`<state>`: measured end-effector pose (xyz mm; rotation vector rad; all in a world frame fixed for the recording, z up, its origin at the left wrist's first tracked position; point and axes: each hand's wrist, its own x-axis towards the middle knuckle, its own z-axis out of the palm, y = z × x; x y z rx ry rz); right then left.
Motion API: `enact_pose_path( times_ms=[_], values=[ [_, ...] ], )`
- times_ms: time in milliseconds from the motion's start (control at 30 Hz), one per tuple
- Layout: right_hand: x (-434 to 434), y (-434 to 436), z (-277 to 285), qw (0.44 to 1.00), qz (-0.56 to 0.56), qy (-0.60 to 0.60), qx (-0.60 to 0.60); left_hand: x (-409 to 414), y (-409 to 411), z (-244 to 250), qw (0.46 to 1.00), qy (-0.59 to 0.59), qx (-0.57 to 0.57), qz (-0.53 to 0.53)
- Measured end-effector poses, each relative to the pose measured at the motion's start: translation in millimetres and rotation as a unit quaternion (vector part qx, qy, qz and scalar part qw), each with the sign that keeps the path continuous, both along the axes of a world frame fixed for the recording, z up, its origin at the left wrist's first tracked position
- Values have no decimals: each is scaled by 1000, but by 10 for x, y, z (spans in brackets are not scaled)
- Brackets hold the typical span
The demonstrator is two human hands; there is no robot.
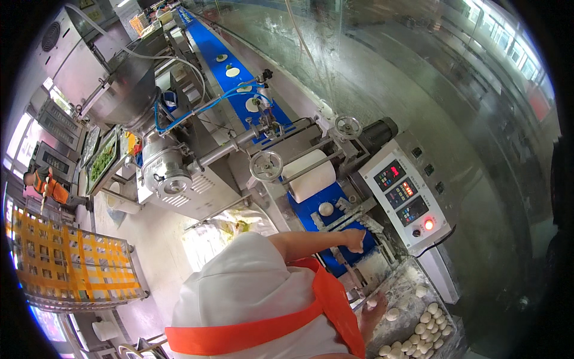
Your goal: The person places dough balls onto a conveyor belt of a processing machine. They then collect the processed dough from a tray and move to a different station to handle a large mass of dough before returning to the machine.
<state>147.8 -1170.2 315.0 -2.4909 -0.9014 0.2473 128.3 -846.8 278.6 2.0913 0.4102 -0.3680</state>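
My left hand (354, 240) is over the near end of the blue conveyor belt (309, 215), beside the floury metal guide bars (345, 220). Its fingers look curled downward, and whether they hold anything is hidden. Blurred at the edge of the flour-dusted metal tray (403, 287), my right hand (374, 314) is beside a pale dough ball (371, 303); its grip cannot be made out. Another dough ball (326, 208) lies on the belt before the white roller (309, 175). Many more dough balls (426, 332) are grouped in the tray.
A control panel (403, 197) with a lit red button stands beyond the belt. Handwheels (266, 165) flank the roller. A steel filling machine (168, 172) feeds a pipe over the belt, where flat dough discs (232, 72) carry green filling. Another person (56, 188) is far left, near an orange-strapped rack (80, 260).
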Motion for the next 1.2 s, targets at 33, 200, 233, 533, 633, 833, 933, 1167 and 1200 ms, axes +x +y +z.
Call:
enact_pose_path(
  times_ms=[33, 200, 233, 533, 633, 833, 933, 1167, 1200],
  values=[
    [-27, 43, 48, 1000, 0, 14, -2, 17, 31, -246, 998, 12, 18, -57],
    [59, 69, 77, 983, -97, -53, 145, -8, -141, -308, 873, -81, 431, -213],
    [-30, 241, 409, 978, -139, -24, 156, -9, -223, -126, 917, -111, 340, -175],
    [213, 369, 528, 961, -81, -220, 148, -31, -696, -401, 904, -98, -391, -142],
    [428, -501, -64, 812, -420, -257, -315, -97, -370, 615, 887, 107, -445, 55],
    [-33, -398, -633, 969, -180, -151, -75, 138, -84, -507, 974, 80, -125, -170],
    [-240, -127, -99, 977, -161, -126, -62, -29, -253, -346, 997, 26, 17, -73],
    [-210, 138, 494, 926, -245, 122, 258, -203, -273, 189, 918, -189, 298, -178],
    [-252, 240, 643, 906, -252, 180, 289, -151, -369, 433, 956, -135, 183, -188]
  ],
)
